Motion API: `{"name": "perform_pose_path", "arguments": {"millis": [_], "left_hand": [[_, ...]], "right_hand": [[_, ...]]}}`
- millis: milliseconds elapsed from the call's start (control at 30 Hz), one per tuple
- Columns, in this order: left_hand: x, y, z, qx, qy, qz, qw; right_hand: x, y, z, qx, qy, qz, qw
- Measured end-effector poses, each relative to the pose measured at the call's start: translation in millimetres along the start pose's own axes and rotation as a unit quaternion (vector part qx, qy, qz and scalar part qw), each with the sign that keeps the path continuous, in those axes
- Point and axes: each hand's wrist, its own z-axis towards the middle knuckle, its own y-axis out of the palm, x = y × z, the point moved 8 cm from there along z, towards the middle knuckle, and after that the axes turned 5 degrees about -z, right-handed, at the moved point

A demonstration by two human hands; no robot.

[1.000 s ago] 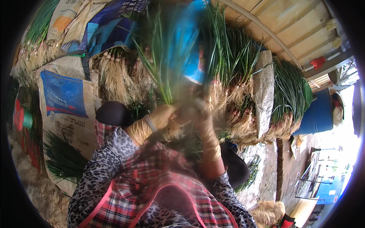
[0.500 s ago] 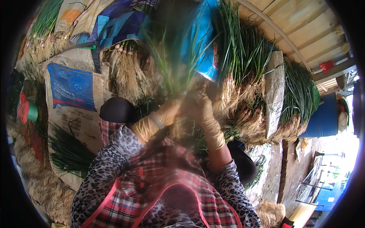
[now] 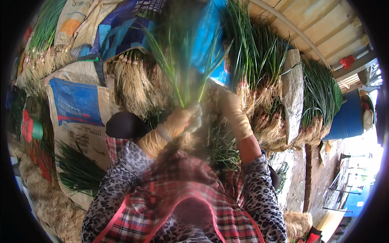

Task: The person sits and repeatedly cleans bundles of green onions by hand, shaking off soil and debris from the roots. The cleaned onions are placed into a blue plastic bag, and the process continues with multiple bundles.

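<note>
My left hand [image 3: 177,124], in a tan glove with a pale band at the wrist, is closed around a few green onions [image 3: 175,87]. Their green leaves fan up and away from me, and their pale roots [image 3: 187,141] hang below the fist. My right hand [image 3: 234,111], gloved the same way, is apart from it to the right, beside the roots of a large heap of green onions [image 3: 253,60]. Its fingers are blurred and partly hidden, so what they touch does not show. Loose green leaves [image 3: 223,152] lie below, between my arms.
More green onions with long roots [image 3: 133,81] lie under blue plastic at the far left. A whitish board [image 3: 292,97] stands between heaps on the right, with a blue barrel [image 3: 346,117] beyond. A woven sack [image 3: 81,133] with cut leaves [image 3: 75,168] is on the left.
My hands were together in front of me; now they are apart. The right hand has moved right toward the heap, and the left keeps the green onions, slightly lower.
</note>
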Motion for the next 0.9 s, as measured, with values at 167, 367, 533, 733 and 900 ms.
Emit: {"name": "perform_pose_path", "arguments": {"millis": [167,367,533,733,900], "left_hand": [[1,-3,2,0.059,0.005,0.017,0.998],[-1,-10,3,0.104,0.02,0.004,0.994],[-5,-3,8,0.153,-0.074,0.047,0.984],[-11,-23,23,0.204,0.006,-0.021,0.979],[-3,6,34,0.174,0.081,-0.091,0.977]], "right_hand": [[-26,-4,-37,-0.034,0.047,0.602,0.796],[-24,47,-21,-0.034,0.091,0.502,0.86],[72,47,-64,0.144,0.035,0.057,0.987],[-62,-19,-101,-0.035,-0.004,0.144,0.989],[-105,71,-101,0.12,-0.146,0.544,0.817]]}}
